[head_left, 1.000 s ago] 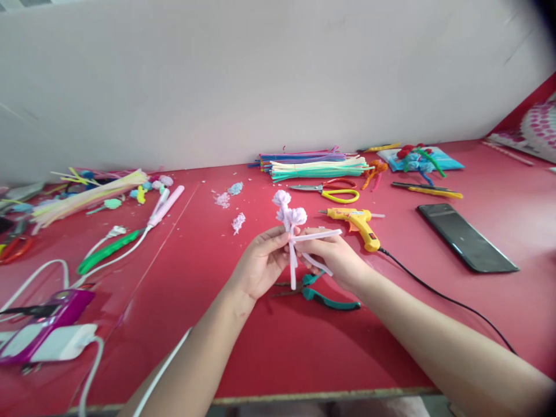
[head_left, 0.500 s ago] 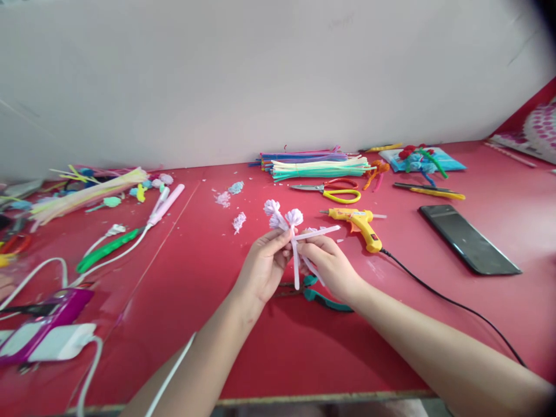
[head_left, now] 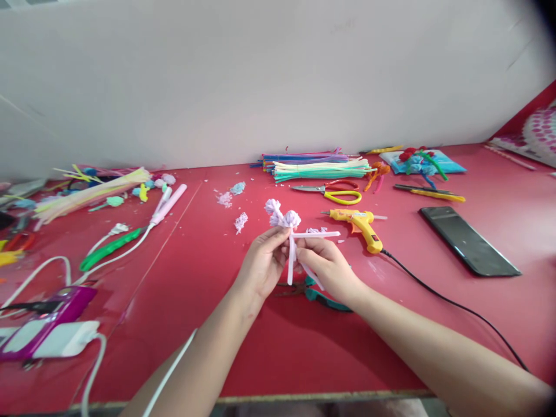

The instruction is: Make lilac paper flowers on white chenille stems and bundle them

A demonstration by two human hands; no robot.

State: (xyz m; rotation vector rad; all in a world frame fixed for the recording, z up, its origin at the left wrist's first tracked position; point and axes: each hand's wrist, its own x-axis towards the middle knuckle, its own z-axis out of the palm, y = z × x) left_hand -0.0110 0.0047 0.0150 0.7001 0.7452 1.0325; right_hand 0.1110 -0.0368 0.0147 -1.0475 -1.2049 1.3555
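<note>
Pale lilac pipe-cleaner flowers (head_left: 290, 219) stand up from between my hands, with their pipe-cleaner stems (head_left: 291, 266) pointing down and one out to the right. My left hand (head_left: 270, 255) pinches the stems just under the blooms. Closed on the stems a little lower is my right hand (head_left: 325, 263); its fingertips are partly hidden. On the table behind and below my hands lie teal-handled pliers (head_left: 325, 300), their jaws partly covered. Lilac fuzz clippings (head_left: 240, 222) are scattered left of the flowers.
A yellow glue gun (head_left: 358, 220), scissors (head_left: 336, 192) and a phone (head_left: 469, 240) lie to the right. Bundled pipe cleaners (head_left: 321, 169) are at the back. At left are a pink styling iron (head_left: 169, 204), a green-handled tool (head_left: 110, 250) and a power strip (head_left: 65, 313) with cables.
The flower head nearest my fingers has turned and tilted slightly left. The hanging stem has swung left, and the sideways stem lies more level. Both hands keep their hold.
</note>
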